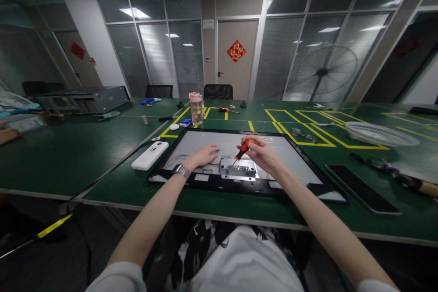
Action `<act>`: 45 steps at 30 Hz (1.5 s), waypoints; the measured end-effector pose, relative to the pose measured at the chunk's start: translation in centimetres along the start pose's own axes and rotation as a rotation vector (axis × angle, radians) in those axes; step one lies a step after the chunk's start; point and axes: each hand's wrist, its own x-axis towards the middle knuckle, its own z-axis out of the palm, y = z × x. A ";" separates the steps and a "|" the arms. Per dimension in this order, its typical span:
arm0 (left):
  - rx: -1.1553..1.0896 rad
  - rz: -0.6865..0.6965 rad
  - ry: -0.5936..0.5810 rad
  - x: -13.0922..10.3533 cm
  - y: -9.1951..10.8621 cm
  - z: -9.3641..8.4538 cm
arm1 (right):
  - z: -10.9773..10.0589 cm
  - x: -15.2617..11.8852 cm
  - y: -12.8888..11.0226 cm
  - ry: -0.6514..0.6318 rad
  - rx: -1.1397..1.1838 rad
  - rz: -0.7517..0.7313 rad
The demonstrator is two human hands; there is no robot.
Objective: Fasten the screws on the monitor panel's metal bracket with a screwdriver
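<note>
Here, an orange-and-black screwdriver [243,148] is gripped in the closed fingers of the right hand [262,153], its shaft slanted down to a metal bracket [237,170]. The left hand [201,156] is laid palm-down, fingers loosely extended, with nothing visibly held. The grey, black-framed display panel [290,157] beneath is flanked by a white power bank [149,155] and a glossy smartphone [362,188]; a bare strip of green tabletop [222,204] is left along its near edge.

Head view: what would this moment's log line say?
right hand: holds orange-black screwdriver, tip at metal part | left hand: over panel | phone: beside panel
</note>
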 end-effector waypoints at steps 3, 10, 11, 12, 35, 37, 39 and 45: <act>0.005 0.002 0.005 0.1 -0.3 0.2 | 0.0 -0.1 0.0 -0.026 0.009 0.031; -0.005 0.001 0.009 0.1 -0.3 0.2 | 0.2 0.0 -0.3 -0.027 0.047 0.057; -0.006 0.000 0.008 0.1 -0.3 0.2 | 0.2 0.0 -0.4 -0.032 0.040 0.055; -0.008 0.000 0.007 0.1 -0.3 0.1 | 0.2 0.0 -0.4 -0.035 0.026 0.051; -0.022 -0.015 -0.010 -0.1 0.2 -0.3 | -0.1 0.1 0.4 0.133 -0.520 -0.358; -0.026 -0.018 -0.006 -0.1 0.2 -0.3 | 0.0 0.0 0.4 0.063 -0.466 -0.316; -0.034 -0.016 -0.003 -0.2 0.2 -0.3 | 0.0 -0.1 0.5 0.016 -0.405 -0.270; -0.047 -0.012 -0.007 -0.2 -0.3 -0.1 | 0.5 0.0 0.5 0.095 -0.460 -0.305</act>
